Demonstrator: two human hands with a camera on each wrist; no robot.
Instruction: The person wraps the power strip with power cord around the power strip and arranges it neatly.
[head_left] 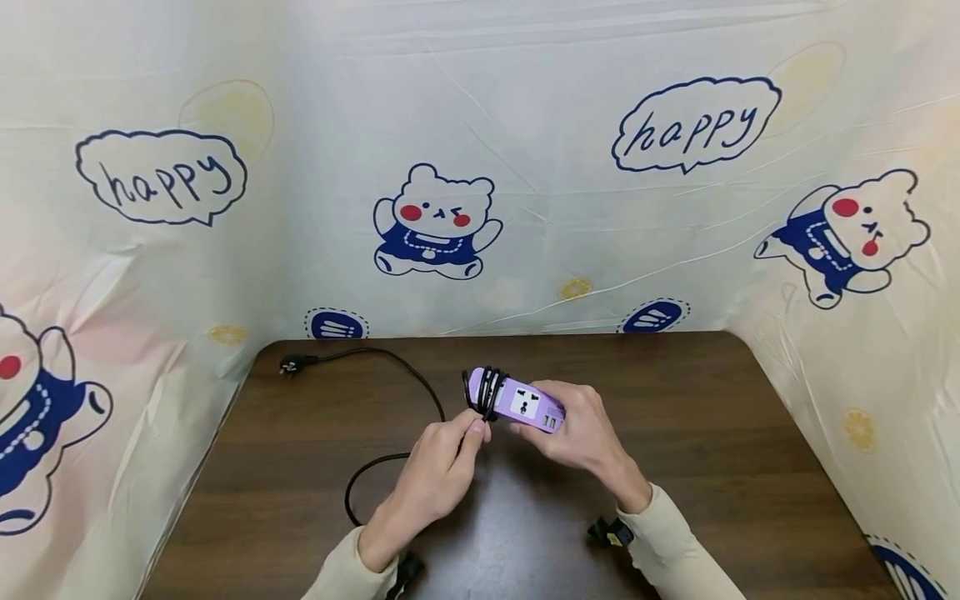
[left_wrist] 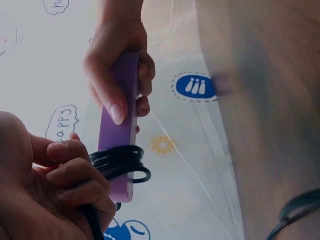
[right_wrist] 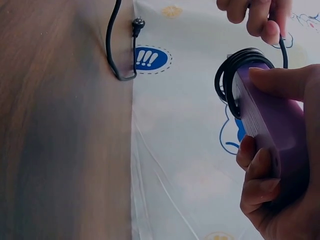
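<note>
A purple power strip (head_left: 538, 408) with a white socket face and USB ports is held up over the table, tilted. My right hand (head_left: 581, 425) grips its near right end, thumb on one side and fingers curled round the other. Several turns of black cord (head_left: 491, 390) wrap its far left end. Just below that end, my left hand (head_left: 442, 467) pinches the cord between thumb and curled fingers. In the right wrist view the cord (right_wrist: 283, 52) runs taut from the coil up to the left fingertips. The loose cord (head_left: 408, 367) trails left across the table to a black plug (head_left: 292, 364).
The dark wooden table (head_left: 675, 367) has a patterned white curtain (head_left: 555, 208) behind it and at both sides. A loop of cord (head_left: 351, 492) lies left of the left hand. Black wrist devices (head_left: 611, 532) sit at both cuffs.
</note>
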